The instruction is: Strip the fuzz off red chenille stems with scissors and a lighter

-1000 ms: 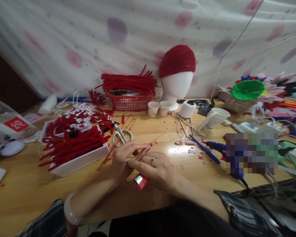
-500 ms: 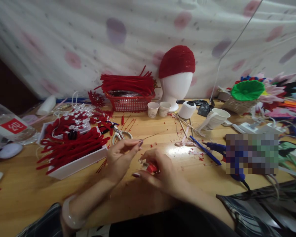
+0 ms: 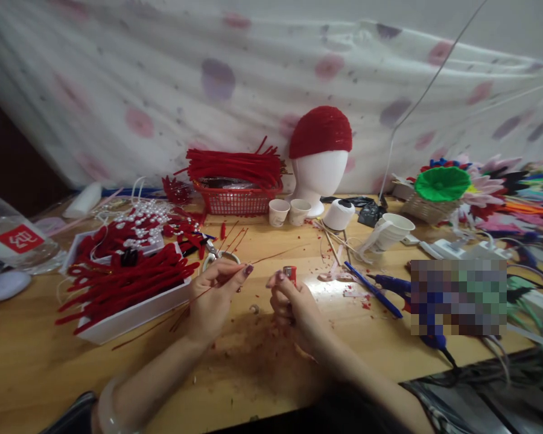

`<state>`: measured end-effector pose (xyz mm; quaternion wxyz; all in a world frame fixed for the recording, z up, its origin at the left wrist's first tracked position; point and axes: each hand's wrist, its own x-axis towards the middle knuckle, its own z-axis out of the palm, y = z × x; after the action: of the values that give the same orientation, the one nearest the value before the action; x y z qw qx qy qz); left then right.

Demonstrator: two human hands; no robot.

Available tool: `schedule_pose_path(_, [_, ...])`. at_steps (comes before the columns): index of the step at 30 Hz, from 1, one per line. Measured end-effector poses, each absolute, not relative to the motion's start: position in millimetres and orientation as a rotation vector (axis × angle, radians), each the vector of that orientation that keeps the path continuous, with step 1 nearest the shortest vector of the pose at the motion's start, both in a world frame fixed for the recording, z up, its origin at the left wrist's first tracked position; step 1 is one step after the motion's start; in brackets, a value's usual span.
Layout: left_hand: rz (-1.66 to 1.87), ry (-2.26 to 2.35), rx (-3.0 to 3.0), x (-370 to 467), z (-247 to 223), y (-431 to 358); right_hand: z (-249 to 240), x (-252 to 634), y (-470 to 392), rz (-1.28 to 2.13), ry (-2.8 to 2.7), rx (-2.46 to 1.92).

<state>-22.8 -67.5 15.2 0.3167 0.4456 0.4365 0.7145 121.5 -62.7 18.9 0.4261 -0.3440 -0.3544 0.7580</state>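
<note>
My left hand (image 3: 213,299) is closed, pinching a thin dark-red wire (image 3: 274,257) between thumb and fingers. One end of the wire points right over the table, and the other trails back past the wrist to the left. My right hand (image 3: 298,308) is wrapped round a red lighter (image 3: 291,275), its metal top upright above the fist. No flame shows. The wire's tip reaches above and beyond the lighter, apart from it. Beside my left hand stands a white box (image 3: 136,313) heaped with red chenille stems (image 3: 140,283).
Scissors (image 3: 212,248) lie by a roll of tape. Behind are a red basket (image 3: 239,202), a foam head (image 3: 319,175) in a red cap, two paper cups (image 3: 279,214) and a thread spool (image 3: 338,215). A blue pen (image 3: 373,289) and glue gun (image 3: 391,283) lie at right.
My right hand has picked the lighter up from low over the table and turned it upright in the fist. My left hand still pinches the wire. The camera view has tilted up slightly.
</note>
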Motion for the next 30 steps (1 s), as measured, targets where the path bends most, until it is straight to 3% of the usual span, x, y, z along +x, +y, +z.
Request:
schedule_pose_path(17, [1.673,1.147,1.338,-15.8,23.4,-81.2,22.4,120.3,-60.8,1.889,-0.677,-0.687])
schedule_pose_path(25, [1.879,1.272,1.187,-21.4,17.1,-74.5,21.3,127.4,-58.3,2.331,-0.550,-0.805])
schedule_pose_path(30, [1.895,1.255,1.239,-22.2,16.6,-73.3,19.4,129.4,-54.2,2.335,-0.499,-0.822])
